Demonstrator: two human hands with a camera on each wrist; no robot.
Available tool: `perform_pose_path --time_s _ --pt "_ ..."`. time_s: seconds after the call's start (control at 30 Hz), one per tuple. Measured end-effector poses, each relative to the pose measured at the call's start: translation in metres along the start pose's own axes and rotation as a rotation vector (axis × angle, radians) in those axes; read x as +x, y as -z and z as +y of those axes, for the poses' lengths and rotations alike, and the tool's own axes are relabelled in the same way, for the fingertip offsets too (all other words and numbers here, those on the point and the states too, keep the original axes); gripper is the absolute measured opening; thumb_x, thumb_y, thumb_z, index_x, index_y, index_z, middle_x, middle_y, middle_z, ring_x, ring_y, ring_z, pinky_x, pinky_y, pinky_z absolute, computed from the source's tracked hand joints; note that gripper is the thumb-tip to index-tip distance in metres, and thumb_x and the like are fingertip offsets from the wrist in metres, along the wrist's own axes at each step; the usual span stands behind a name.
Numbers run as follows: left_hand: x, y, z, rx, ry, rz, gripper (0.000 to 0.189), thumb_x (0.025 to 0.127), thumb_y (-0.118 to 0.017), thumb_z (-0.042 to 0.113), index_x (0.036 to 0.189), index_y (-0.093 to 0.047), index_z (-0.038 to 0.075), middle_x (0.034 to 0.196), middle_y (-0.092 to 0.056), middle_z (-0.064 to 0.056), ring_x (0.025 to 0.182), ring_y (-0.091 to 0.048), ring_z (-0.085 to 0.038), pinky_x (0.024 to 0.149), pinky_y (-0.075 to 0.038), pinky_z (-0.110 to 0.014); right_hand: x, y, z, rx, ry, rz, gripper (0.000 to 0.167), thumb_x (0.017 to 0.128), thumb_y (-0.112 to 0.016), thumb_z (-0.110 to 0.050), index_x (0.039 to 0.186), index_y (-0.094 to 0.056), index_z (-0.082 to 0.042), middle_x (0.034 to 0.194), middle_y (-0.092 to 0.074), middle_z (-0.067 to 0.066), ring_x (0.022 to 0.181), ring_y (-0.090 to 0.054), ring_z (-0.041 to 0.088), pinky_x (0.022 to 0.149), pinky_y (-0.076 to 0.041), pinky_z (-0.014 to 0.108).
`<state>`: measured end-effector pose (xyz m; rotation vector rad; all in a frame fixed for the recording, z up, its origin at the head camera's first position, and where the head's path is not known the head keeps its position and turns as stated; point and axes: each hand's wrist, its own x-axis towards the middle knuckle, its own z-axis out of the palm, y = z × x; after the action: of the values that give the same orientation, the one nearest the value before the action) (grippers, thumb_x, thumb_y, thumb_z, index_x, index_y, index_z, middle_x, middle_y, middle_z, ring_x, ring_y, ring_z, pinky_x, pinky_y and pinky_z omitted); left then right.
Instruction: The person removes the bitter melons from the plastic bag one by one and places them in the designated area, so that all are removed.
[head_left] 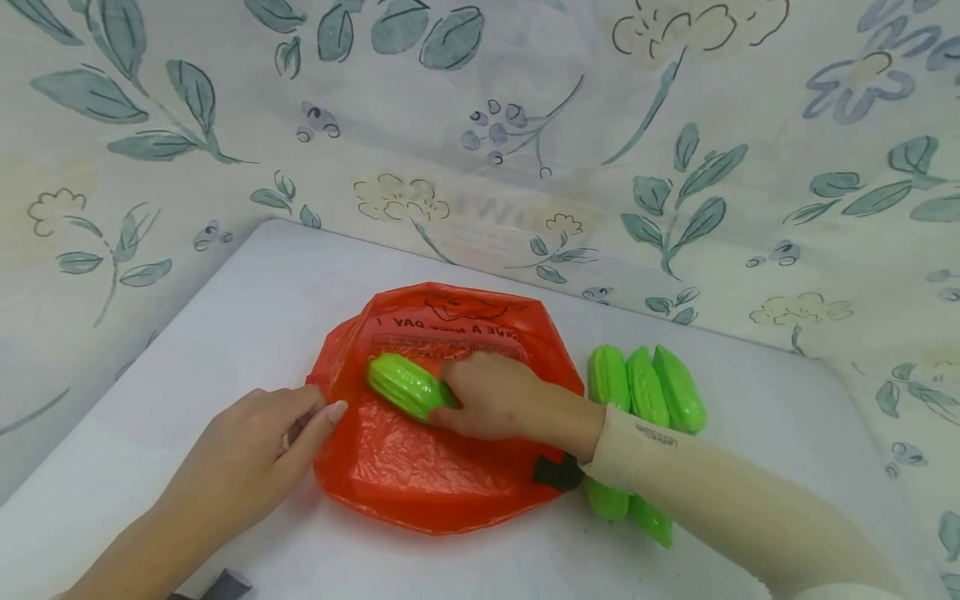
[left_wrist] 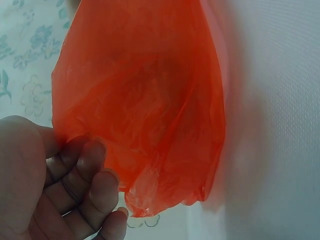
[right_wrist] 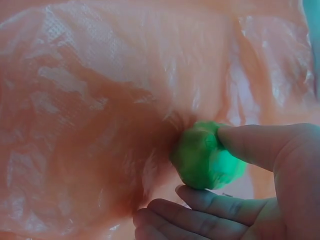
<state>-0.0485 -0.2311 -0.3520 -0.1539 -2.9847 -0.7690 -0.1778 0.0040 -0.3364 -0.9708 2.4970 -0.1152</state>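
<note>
A red plastic bag (head_left: 420, 467) with printed lettering lies with its mouth spread wide on the white table. My left hand (head_left: 247, 458) pinches the bag's rim at its left side; in the left wrist view the thumb and curled fingers (left_wrist: 92, 187) meet at the red film. Inside the bag's mouth, my right hand (head_left: 495, 396) holds a glossy, bright green ridged gourd (head_left: 405, 385) by one end. The right wrist view has the thumb on top of the gourd (right_wrist: 207, 157) and a fingertip under it, with red film behind.
To the right of the bag lie several more green ridged gourds (head_left: 648, 387), partly hidden under my right forearm. The white table (head_left: 300, 267) meets a floral-patterned backdrop (head_left: 480, 208) at its back edge. A dark object (head_left: 225, 586) shows at the bottom left.
</note>
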Motion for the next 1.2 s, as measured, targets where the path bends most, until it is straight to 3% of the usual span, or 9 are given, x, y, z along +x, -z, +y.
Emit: perform_pose_path --time_s 0.37,0.67,0.83,1.13,1.2 --pt "0.0 0.0 0.001 0.014 -0.009 0.015 0.025 0.104 -0.067 0.029 0.084 -0.054 0.022 0.066 -0.047 0.009 0.072 -0.048 -0.016 0.059 -0.043 -0.028 -0.024 0.008 0.009 0.013 0.027 0.05 0.031 0.097 -0.073 -0.048 0.096 -0.06 -0.02 0.071 -0.056 -0.003 0.068 -0.055 0.012 0.06 -0.045 0.027" --pt "0.0 -0.002 0.0 0.017 0.022 -0.011 0.024 0.103 -0.068 0.031 0.085 -0.055 0.021 0.068 -0.048 0.008 0.072 -0.049 -0.016 0.058 -0.044 -0.027 -0.058 0.025 0.021 0.085 0.035 0.132 0.044 0.096 -0.074 -0.046 0.128 -0.067 -0.017 0.094 -0.067 -0.01 0.081 -0.062 0.01 0.069 -0.053 0.027" --pt "0.002 -0.002 -0.001 0.004 0.023 -0.02 0.024 0.104 -0.067 0.031 0.086 -0.056 0.02 0.068 -0.049 0.007 0.07 -0.049 -0.015 0.057 -0.044 -0.026 -0.085 0.031 0.029 0.135 0.013 0.184 0.042 0.096 -0.075 -0.043 0.125 -0.068 -0.014 0.084 -0.065 -0.01 0.074 -0.061 0.01 0.065 -0.052 0.028" --pt "0.001 -0.002 0.001 0.009 -0.009 0.01 0.023 0.104 -0.067 0.03 0.086 -0.056 0.02 0.066 -0.048 0.009 0.07 -0.048 -0.016 0.057 -0.043 -0.026 -0.135 0.024 0.053 0.2 -0.064 0.261 0.042 0.097 -0.074 -0.044 0.124 -0.07 -0.013 0.102 -0.071 -0.008 0.092 -0.066 0.015 0.077 -0.056 0.034" --pt "0.001 -0.002 0.001 0.009 -0.015 0.019 0.023 0.104 -0.067 0.03 0.085 -0.056 0.021 0.066 -0.048 0.01 0.07 -0.048 -0.016 0.057 -0.043 -0.026 -0.143 0.021 0.06 0.218 -0.075 0.277 0.037 0.097 -0.074 -0.044 0.119 -0.07 -0.015 0.096 -0.07 -0.009 0.088 -0.066 0.016 0.073 -0.057 0.035"
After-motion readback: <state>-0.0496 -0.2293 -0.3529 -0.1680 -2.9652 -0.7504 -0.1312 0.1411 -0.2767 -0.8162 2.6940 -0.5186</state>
